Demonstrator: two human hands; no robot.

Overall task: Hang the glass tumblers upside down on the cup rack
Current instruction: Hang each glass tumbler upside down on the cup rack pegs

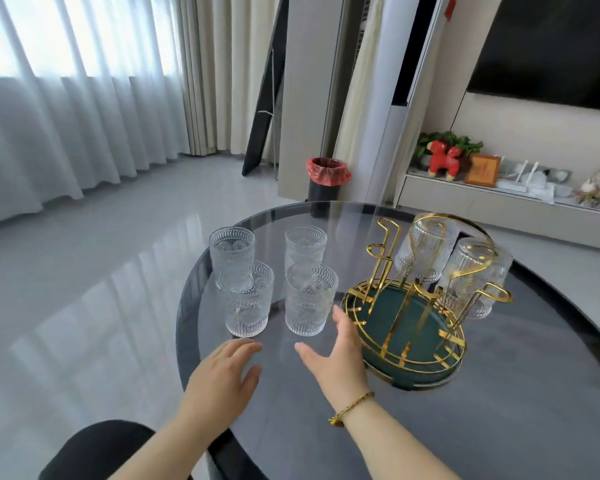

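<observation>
Several embossed glass tumblers stand upright on the round glass table (499, 393): a near-left one (246, 299), a near-right one (310, 301), a far-left one (232, 252) and a far-right one (305, 245). A gold wire cup rack (404, 320) with a green base stands to their right. Two tumblers hang upside down on its far side, one at the back (425, 249) and one at the right (475, 277). My left hand (222, 374) hovers open just below the near-left tumbler. My right hand (336, 358) is open between the near-right tumbler and the rack, touching neither.
The table's curved edge runs close on the left and near side, with grey floor below. A black bin with a red liner (326, 181) stands beyond the table. A low shelf with ornaments (482, 168) lines the right wall. Something dark (97, 452) lies at bottom left.
</observation>
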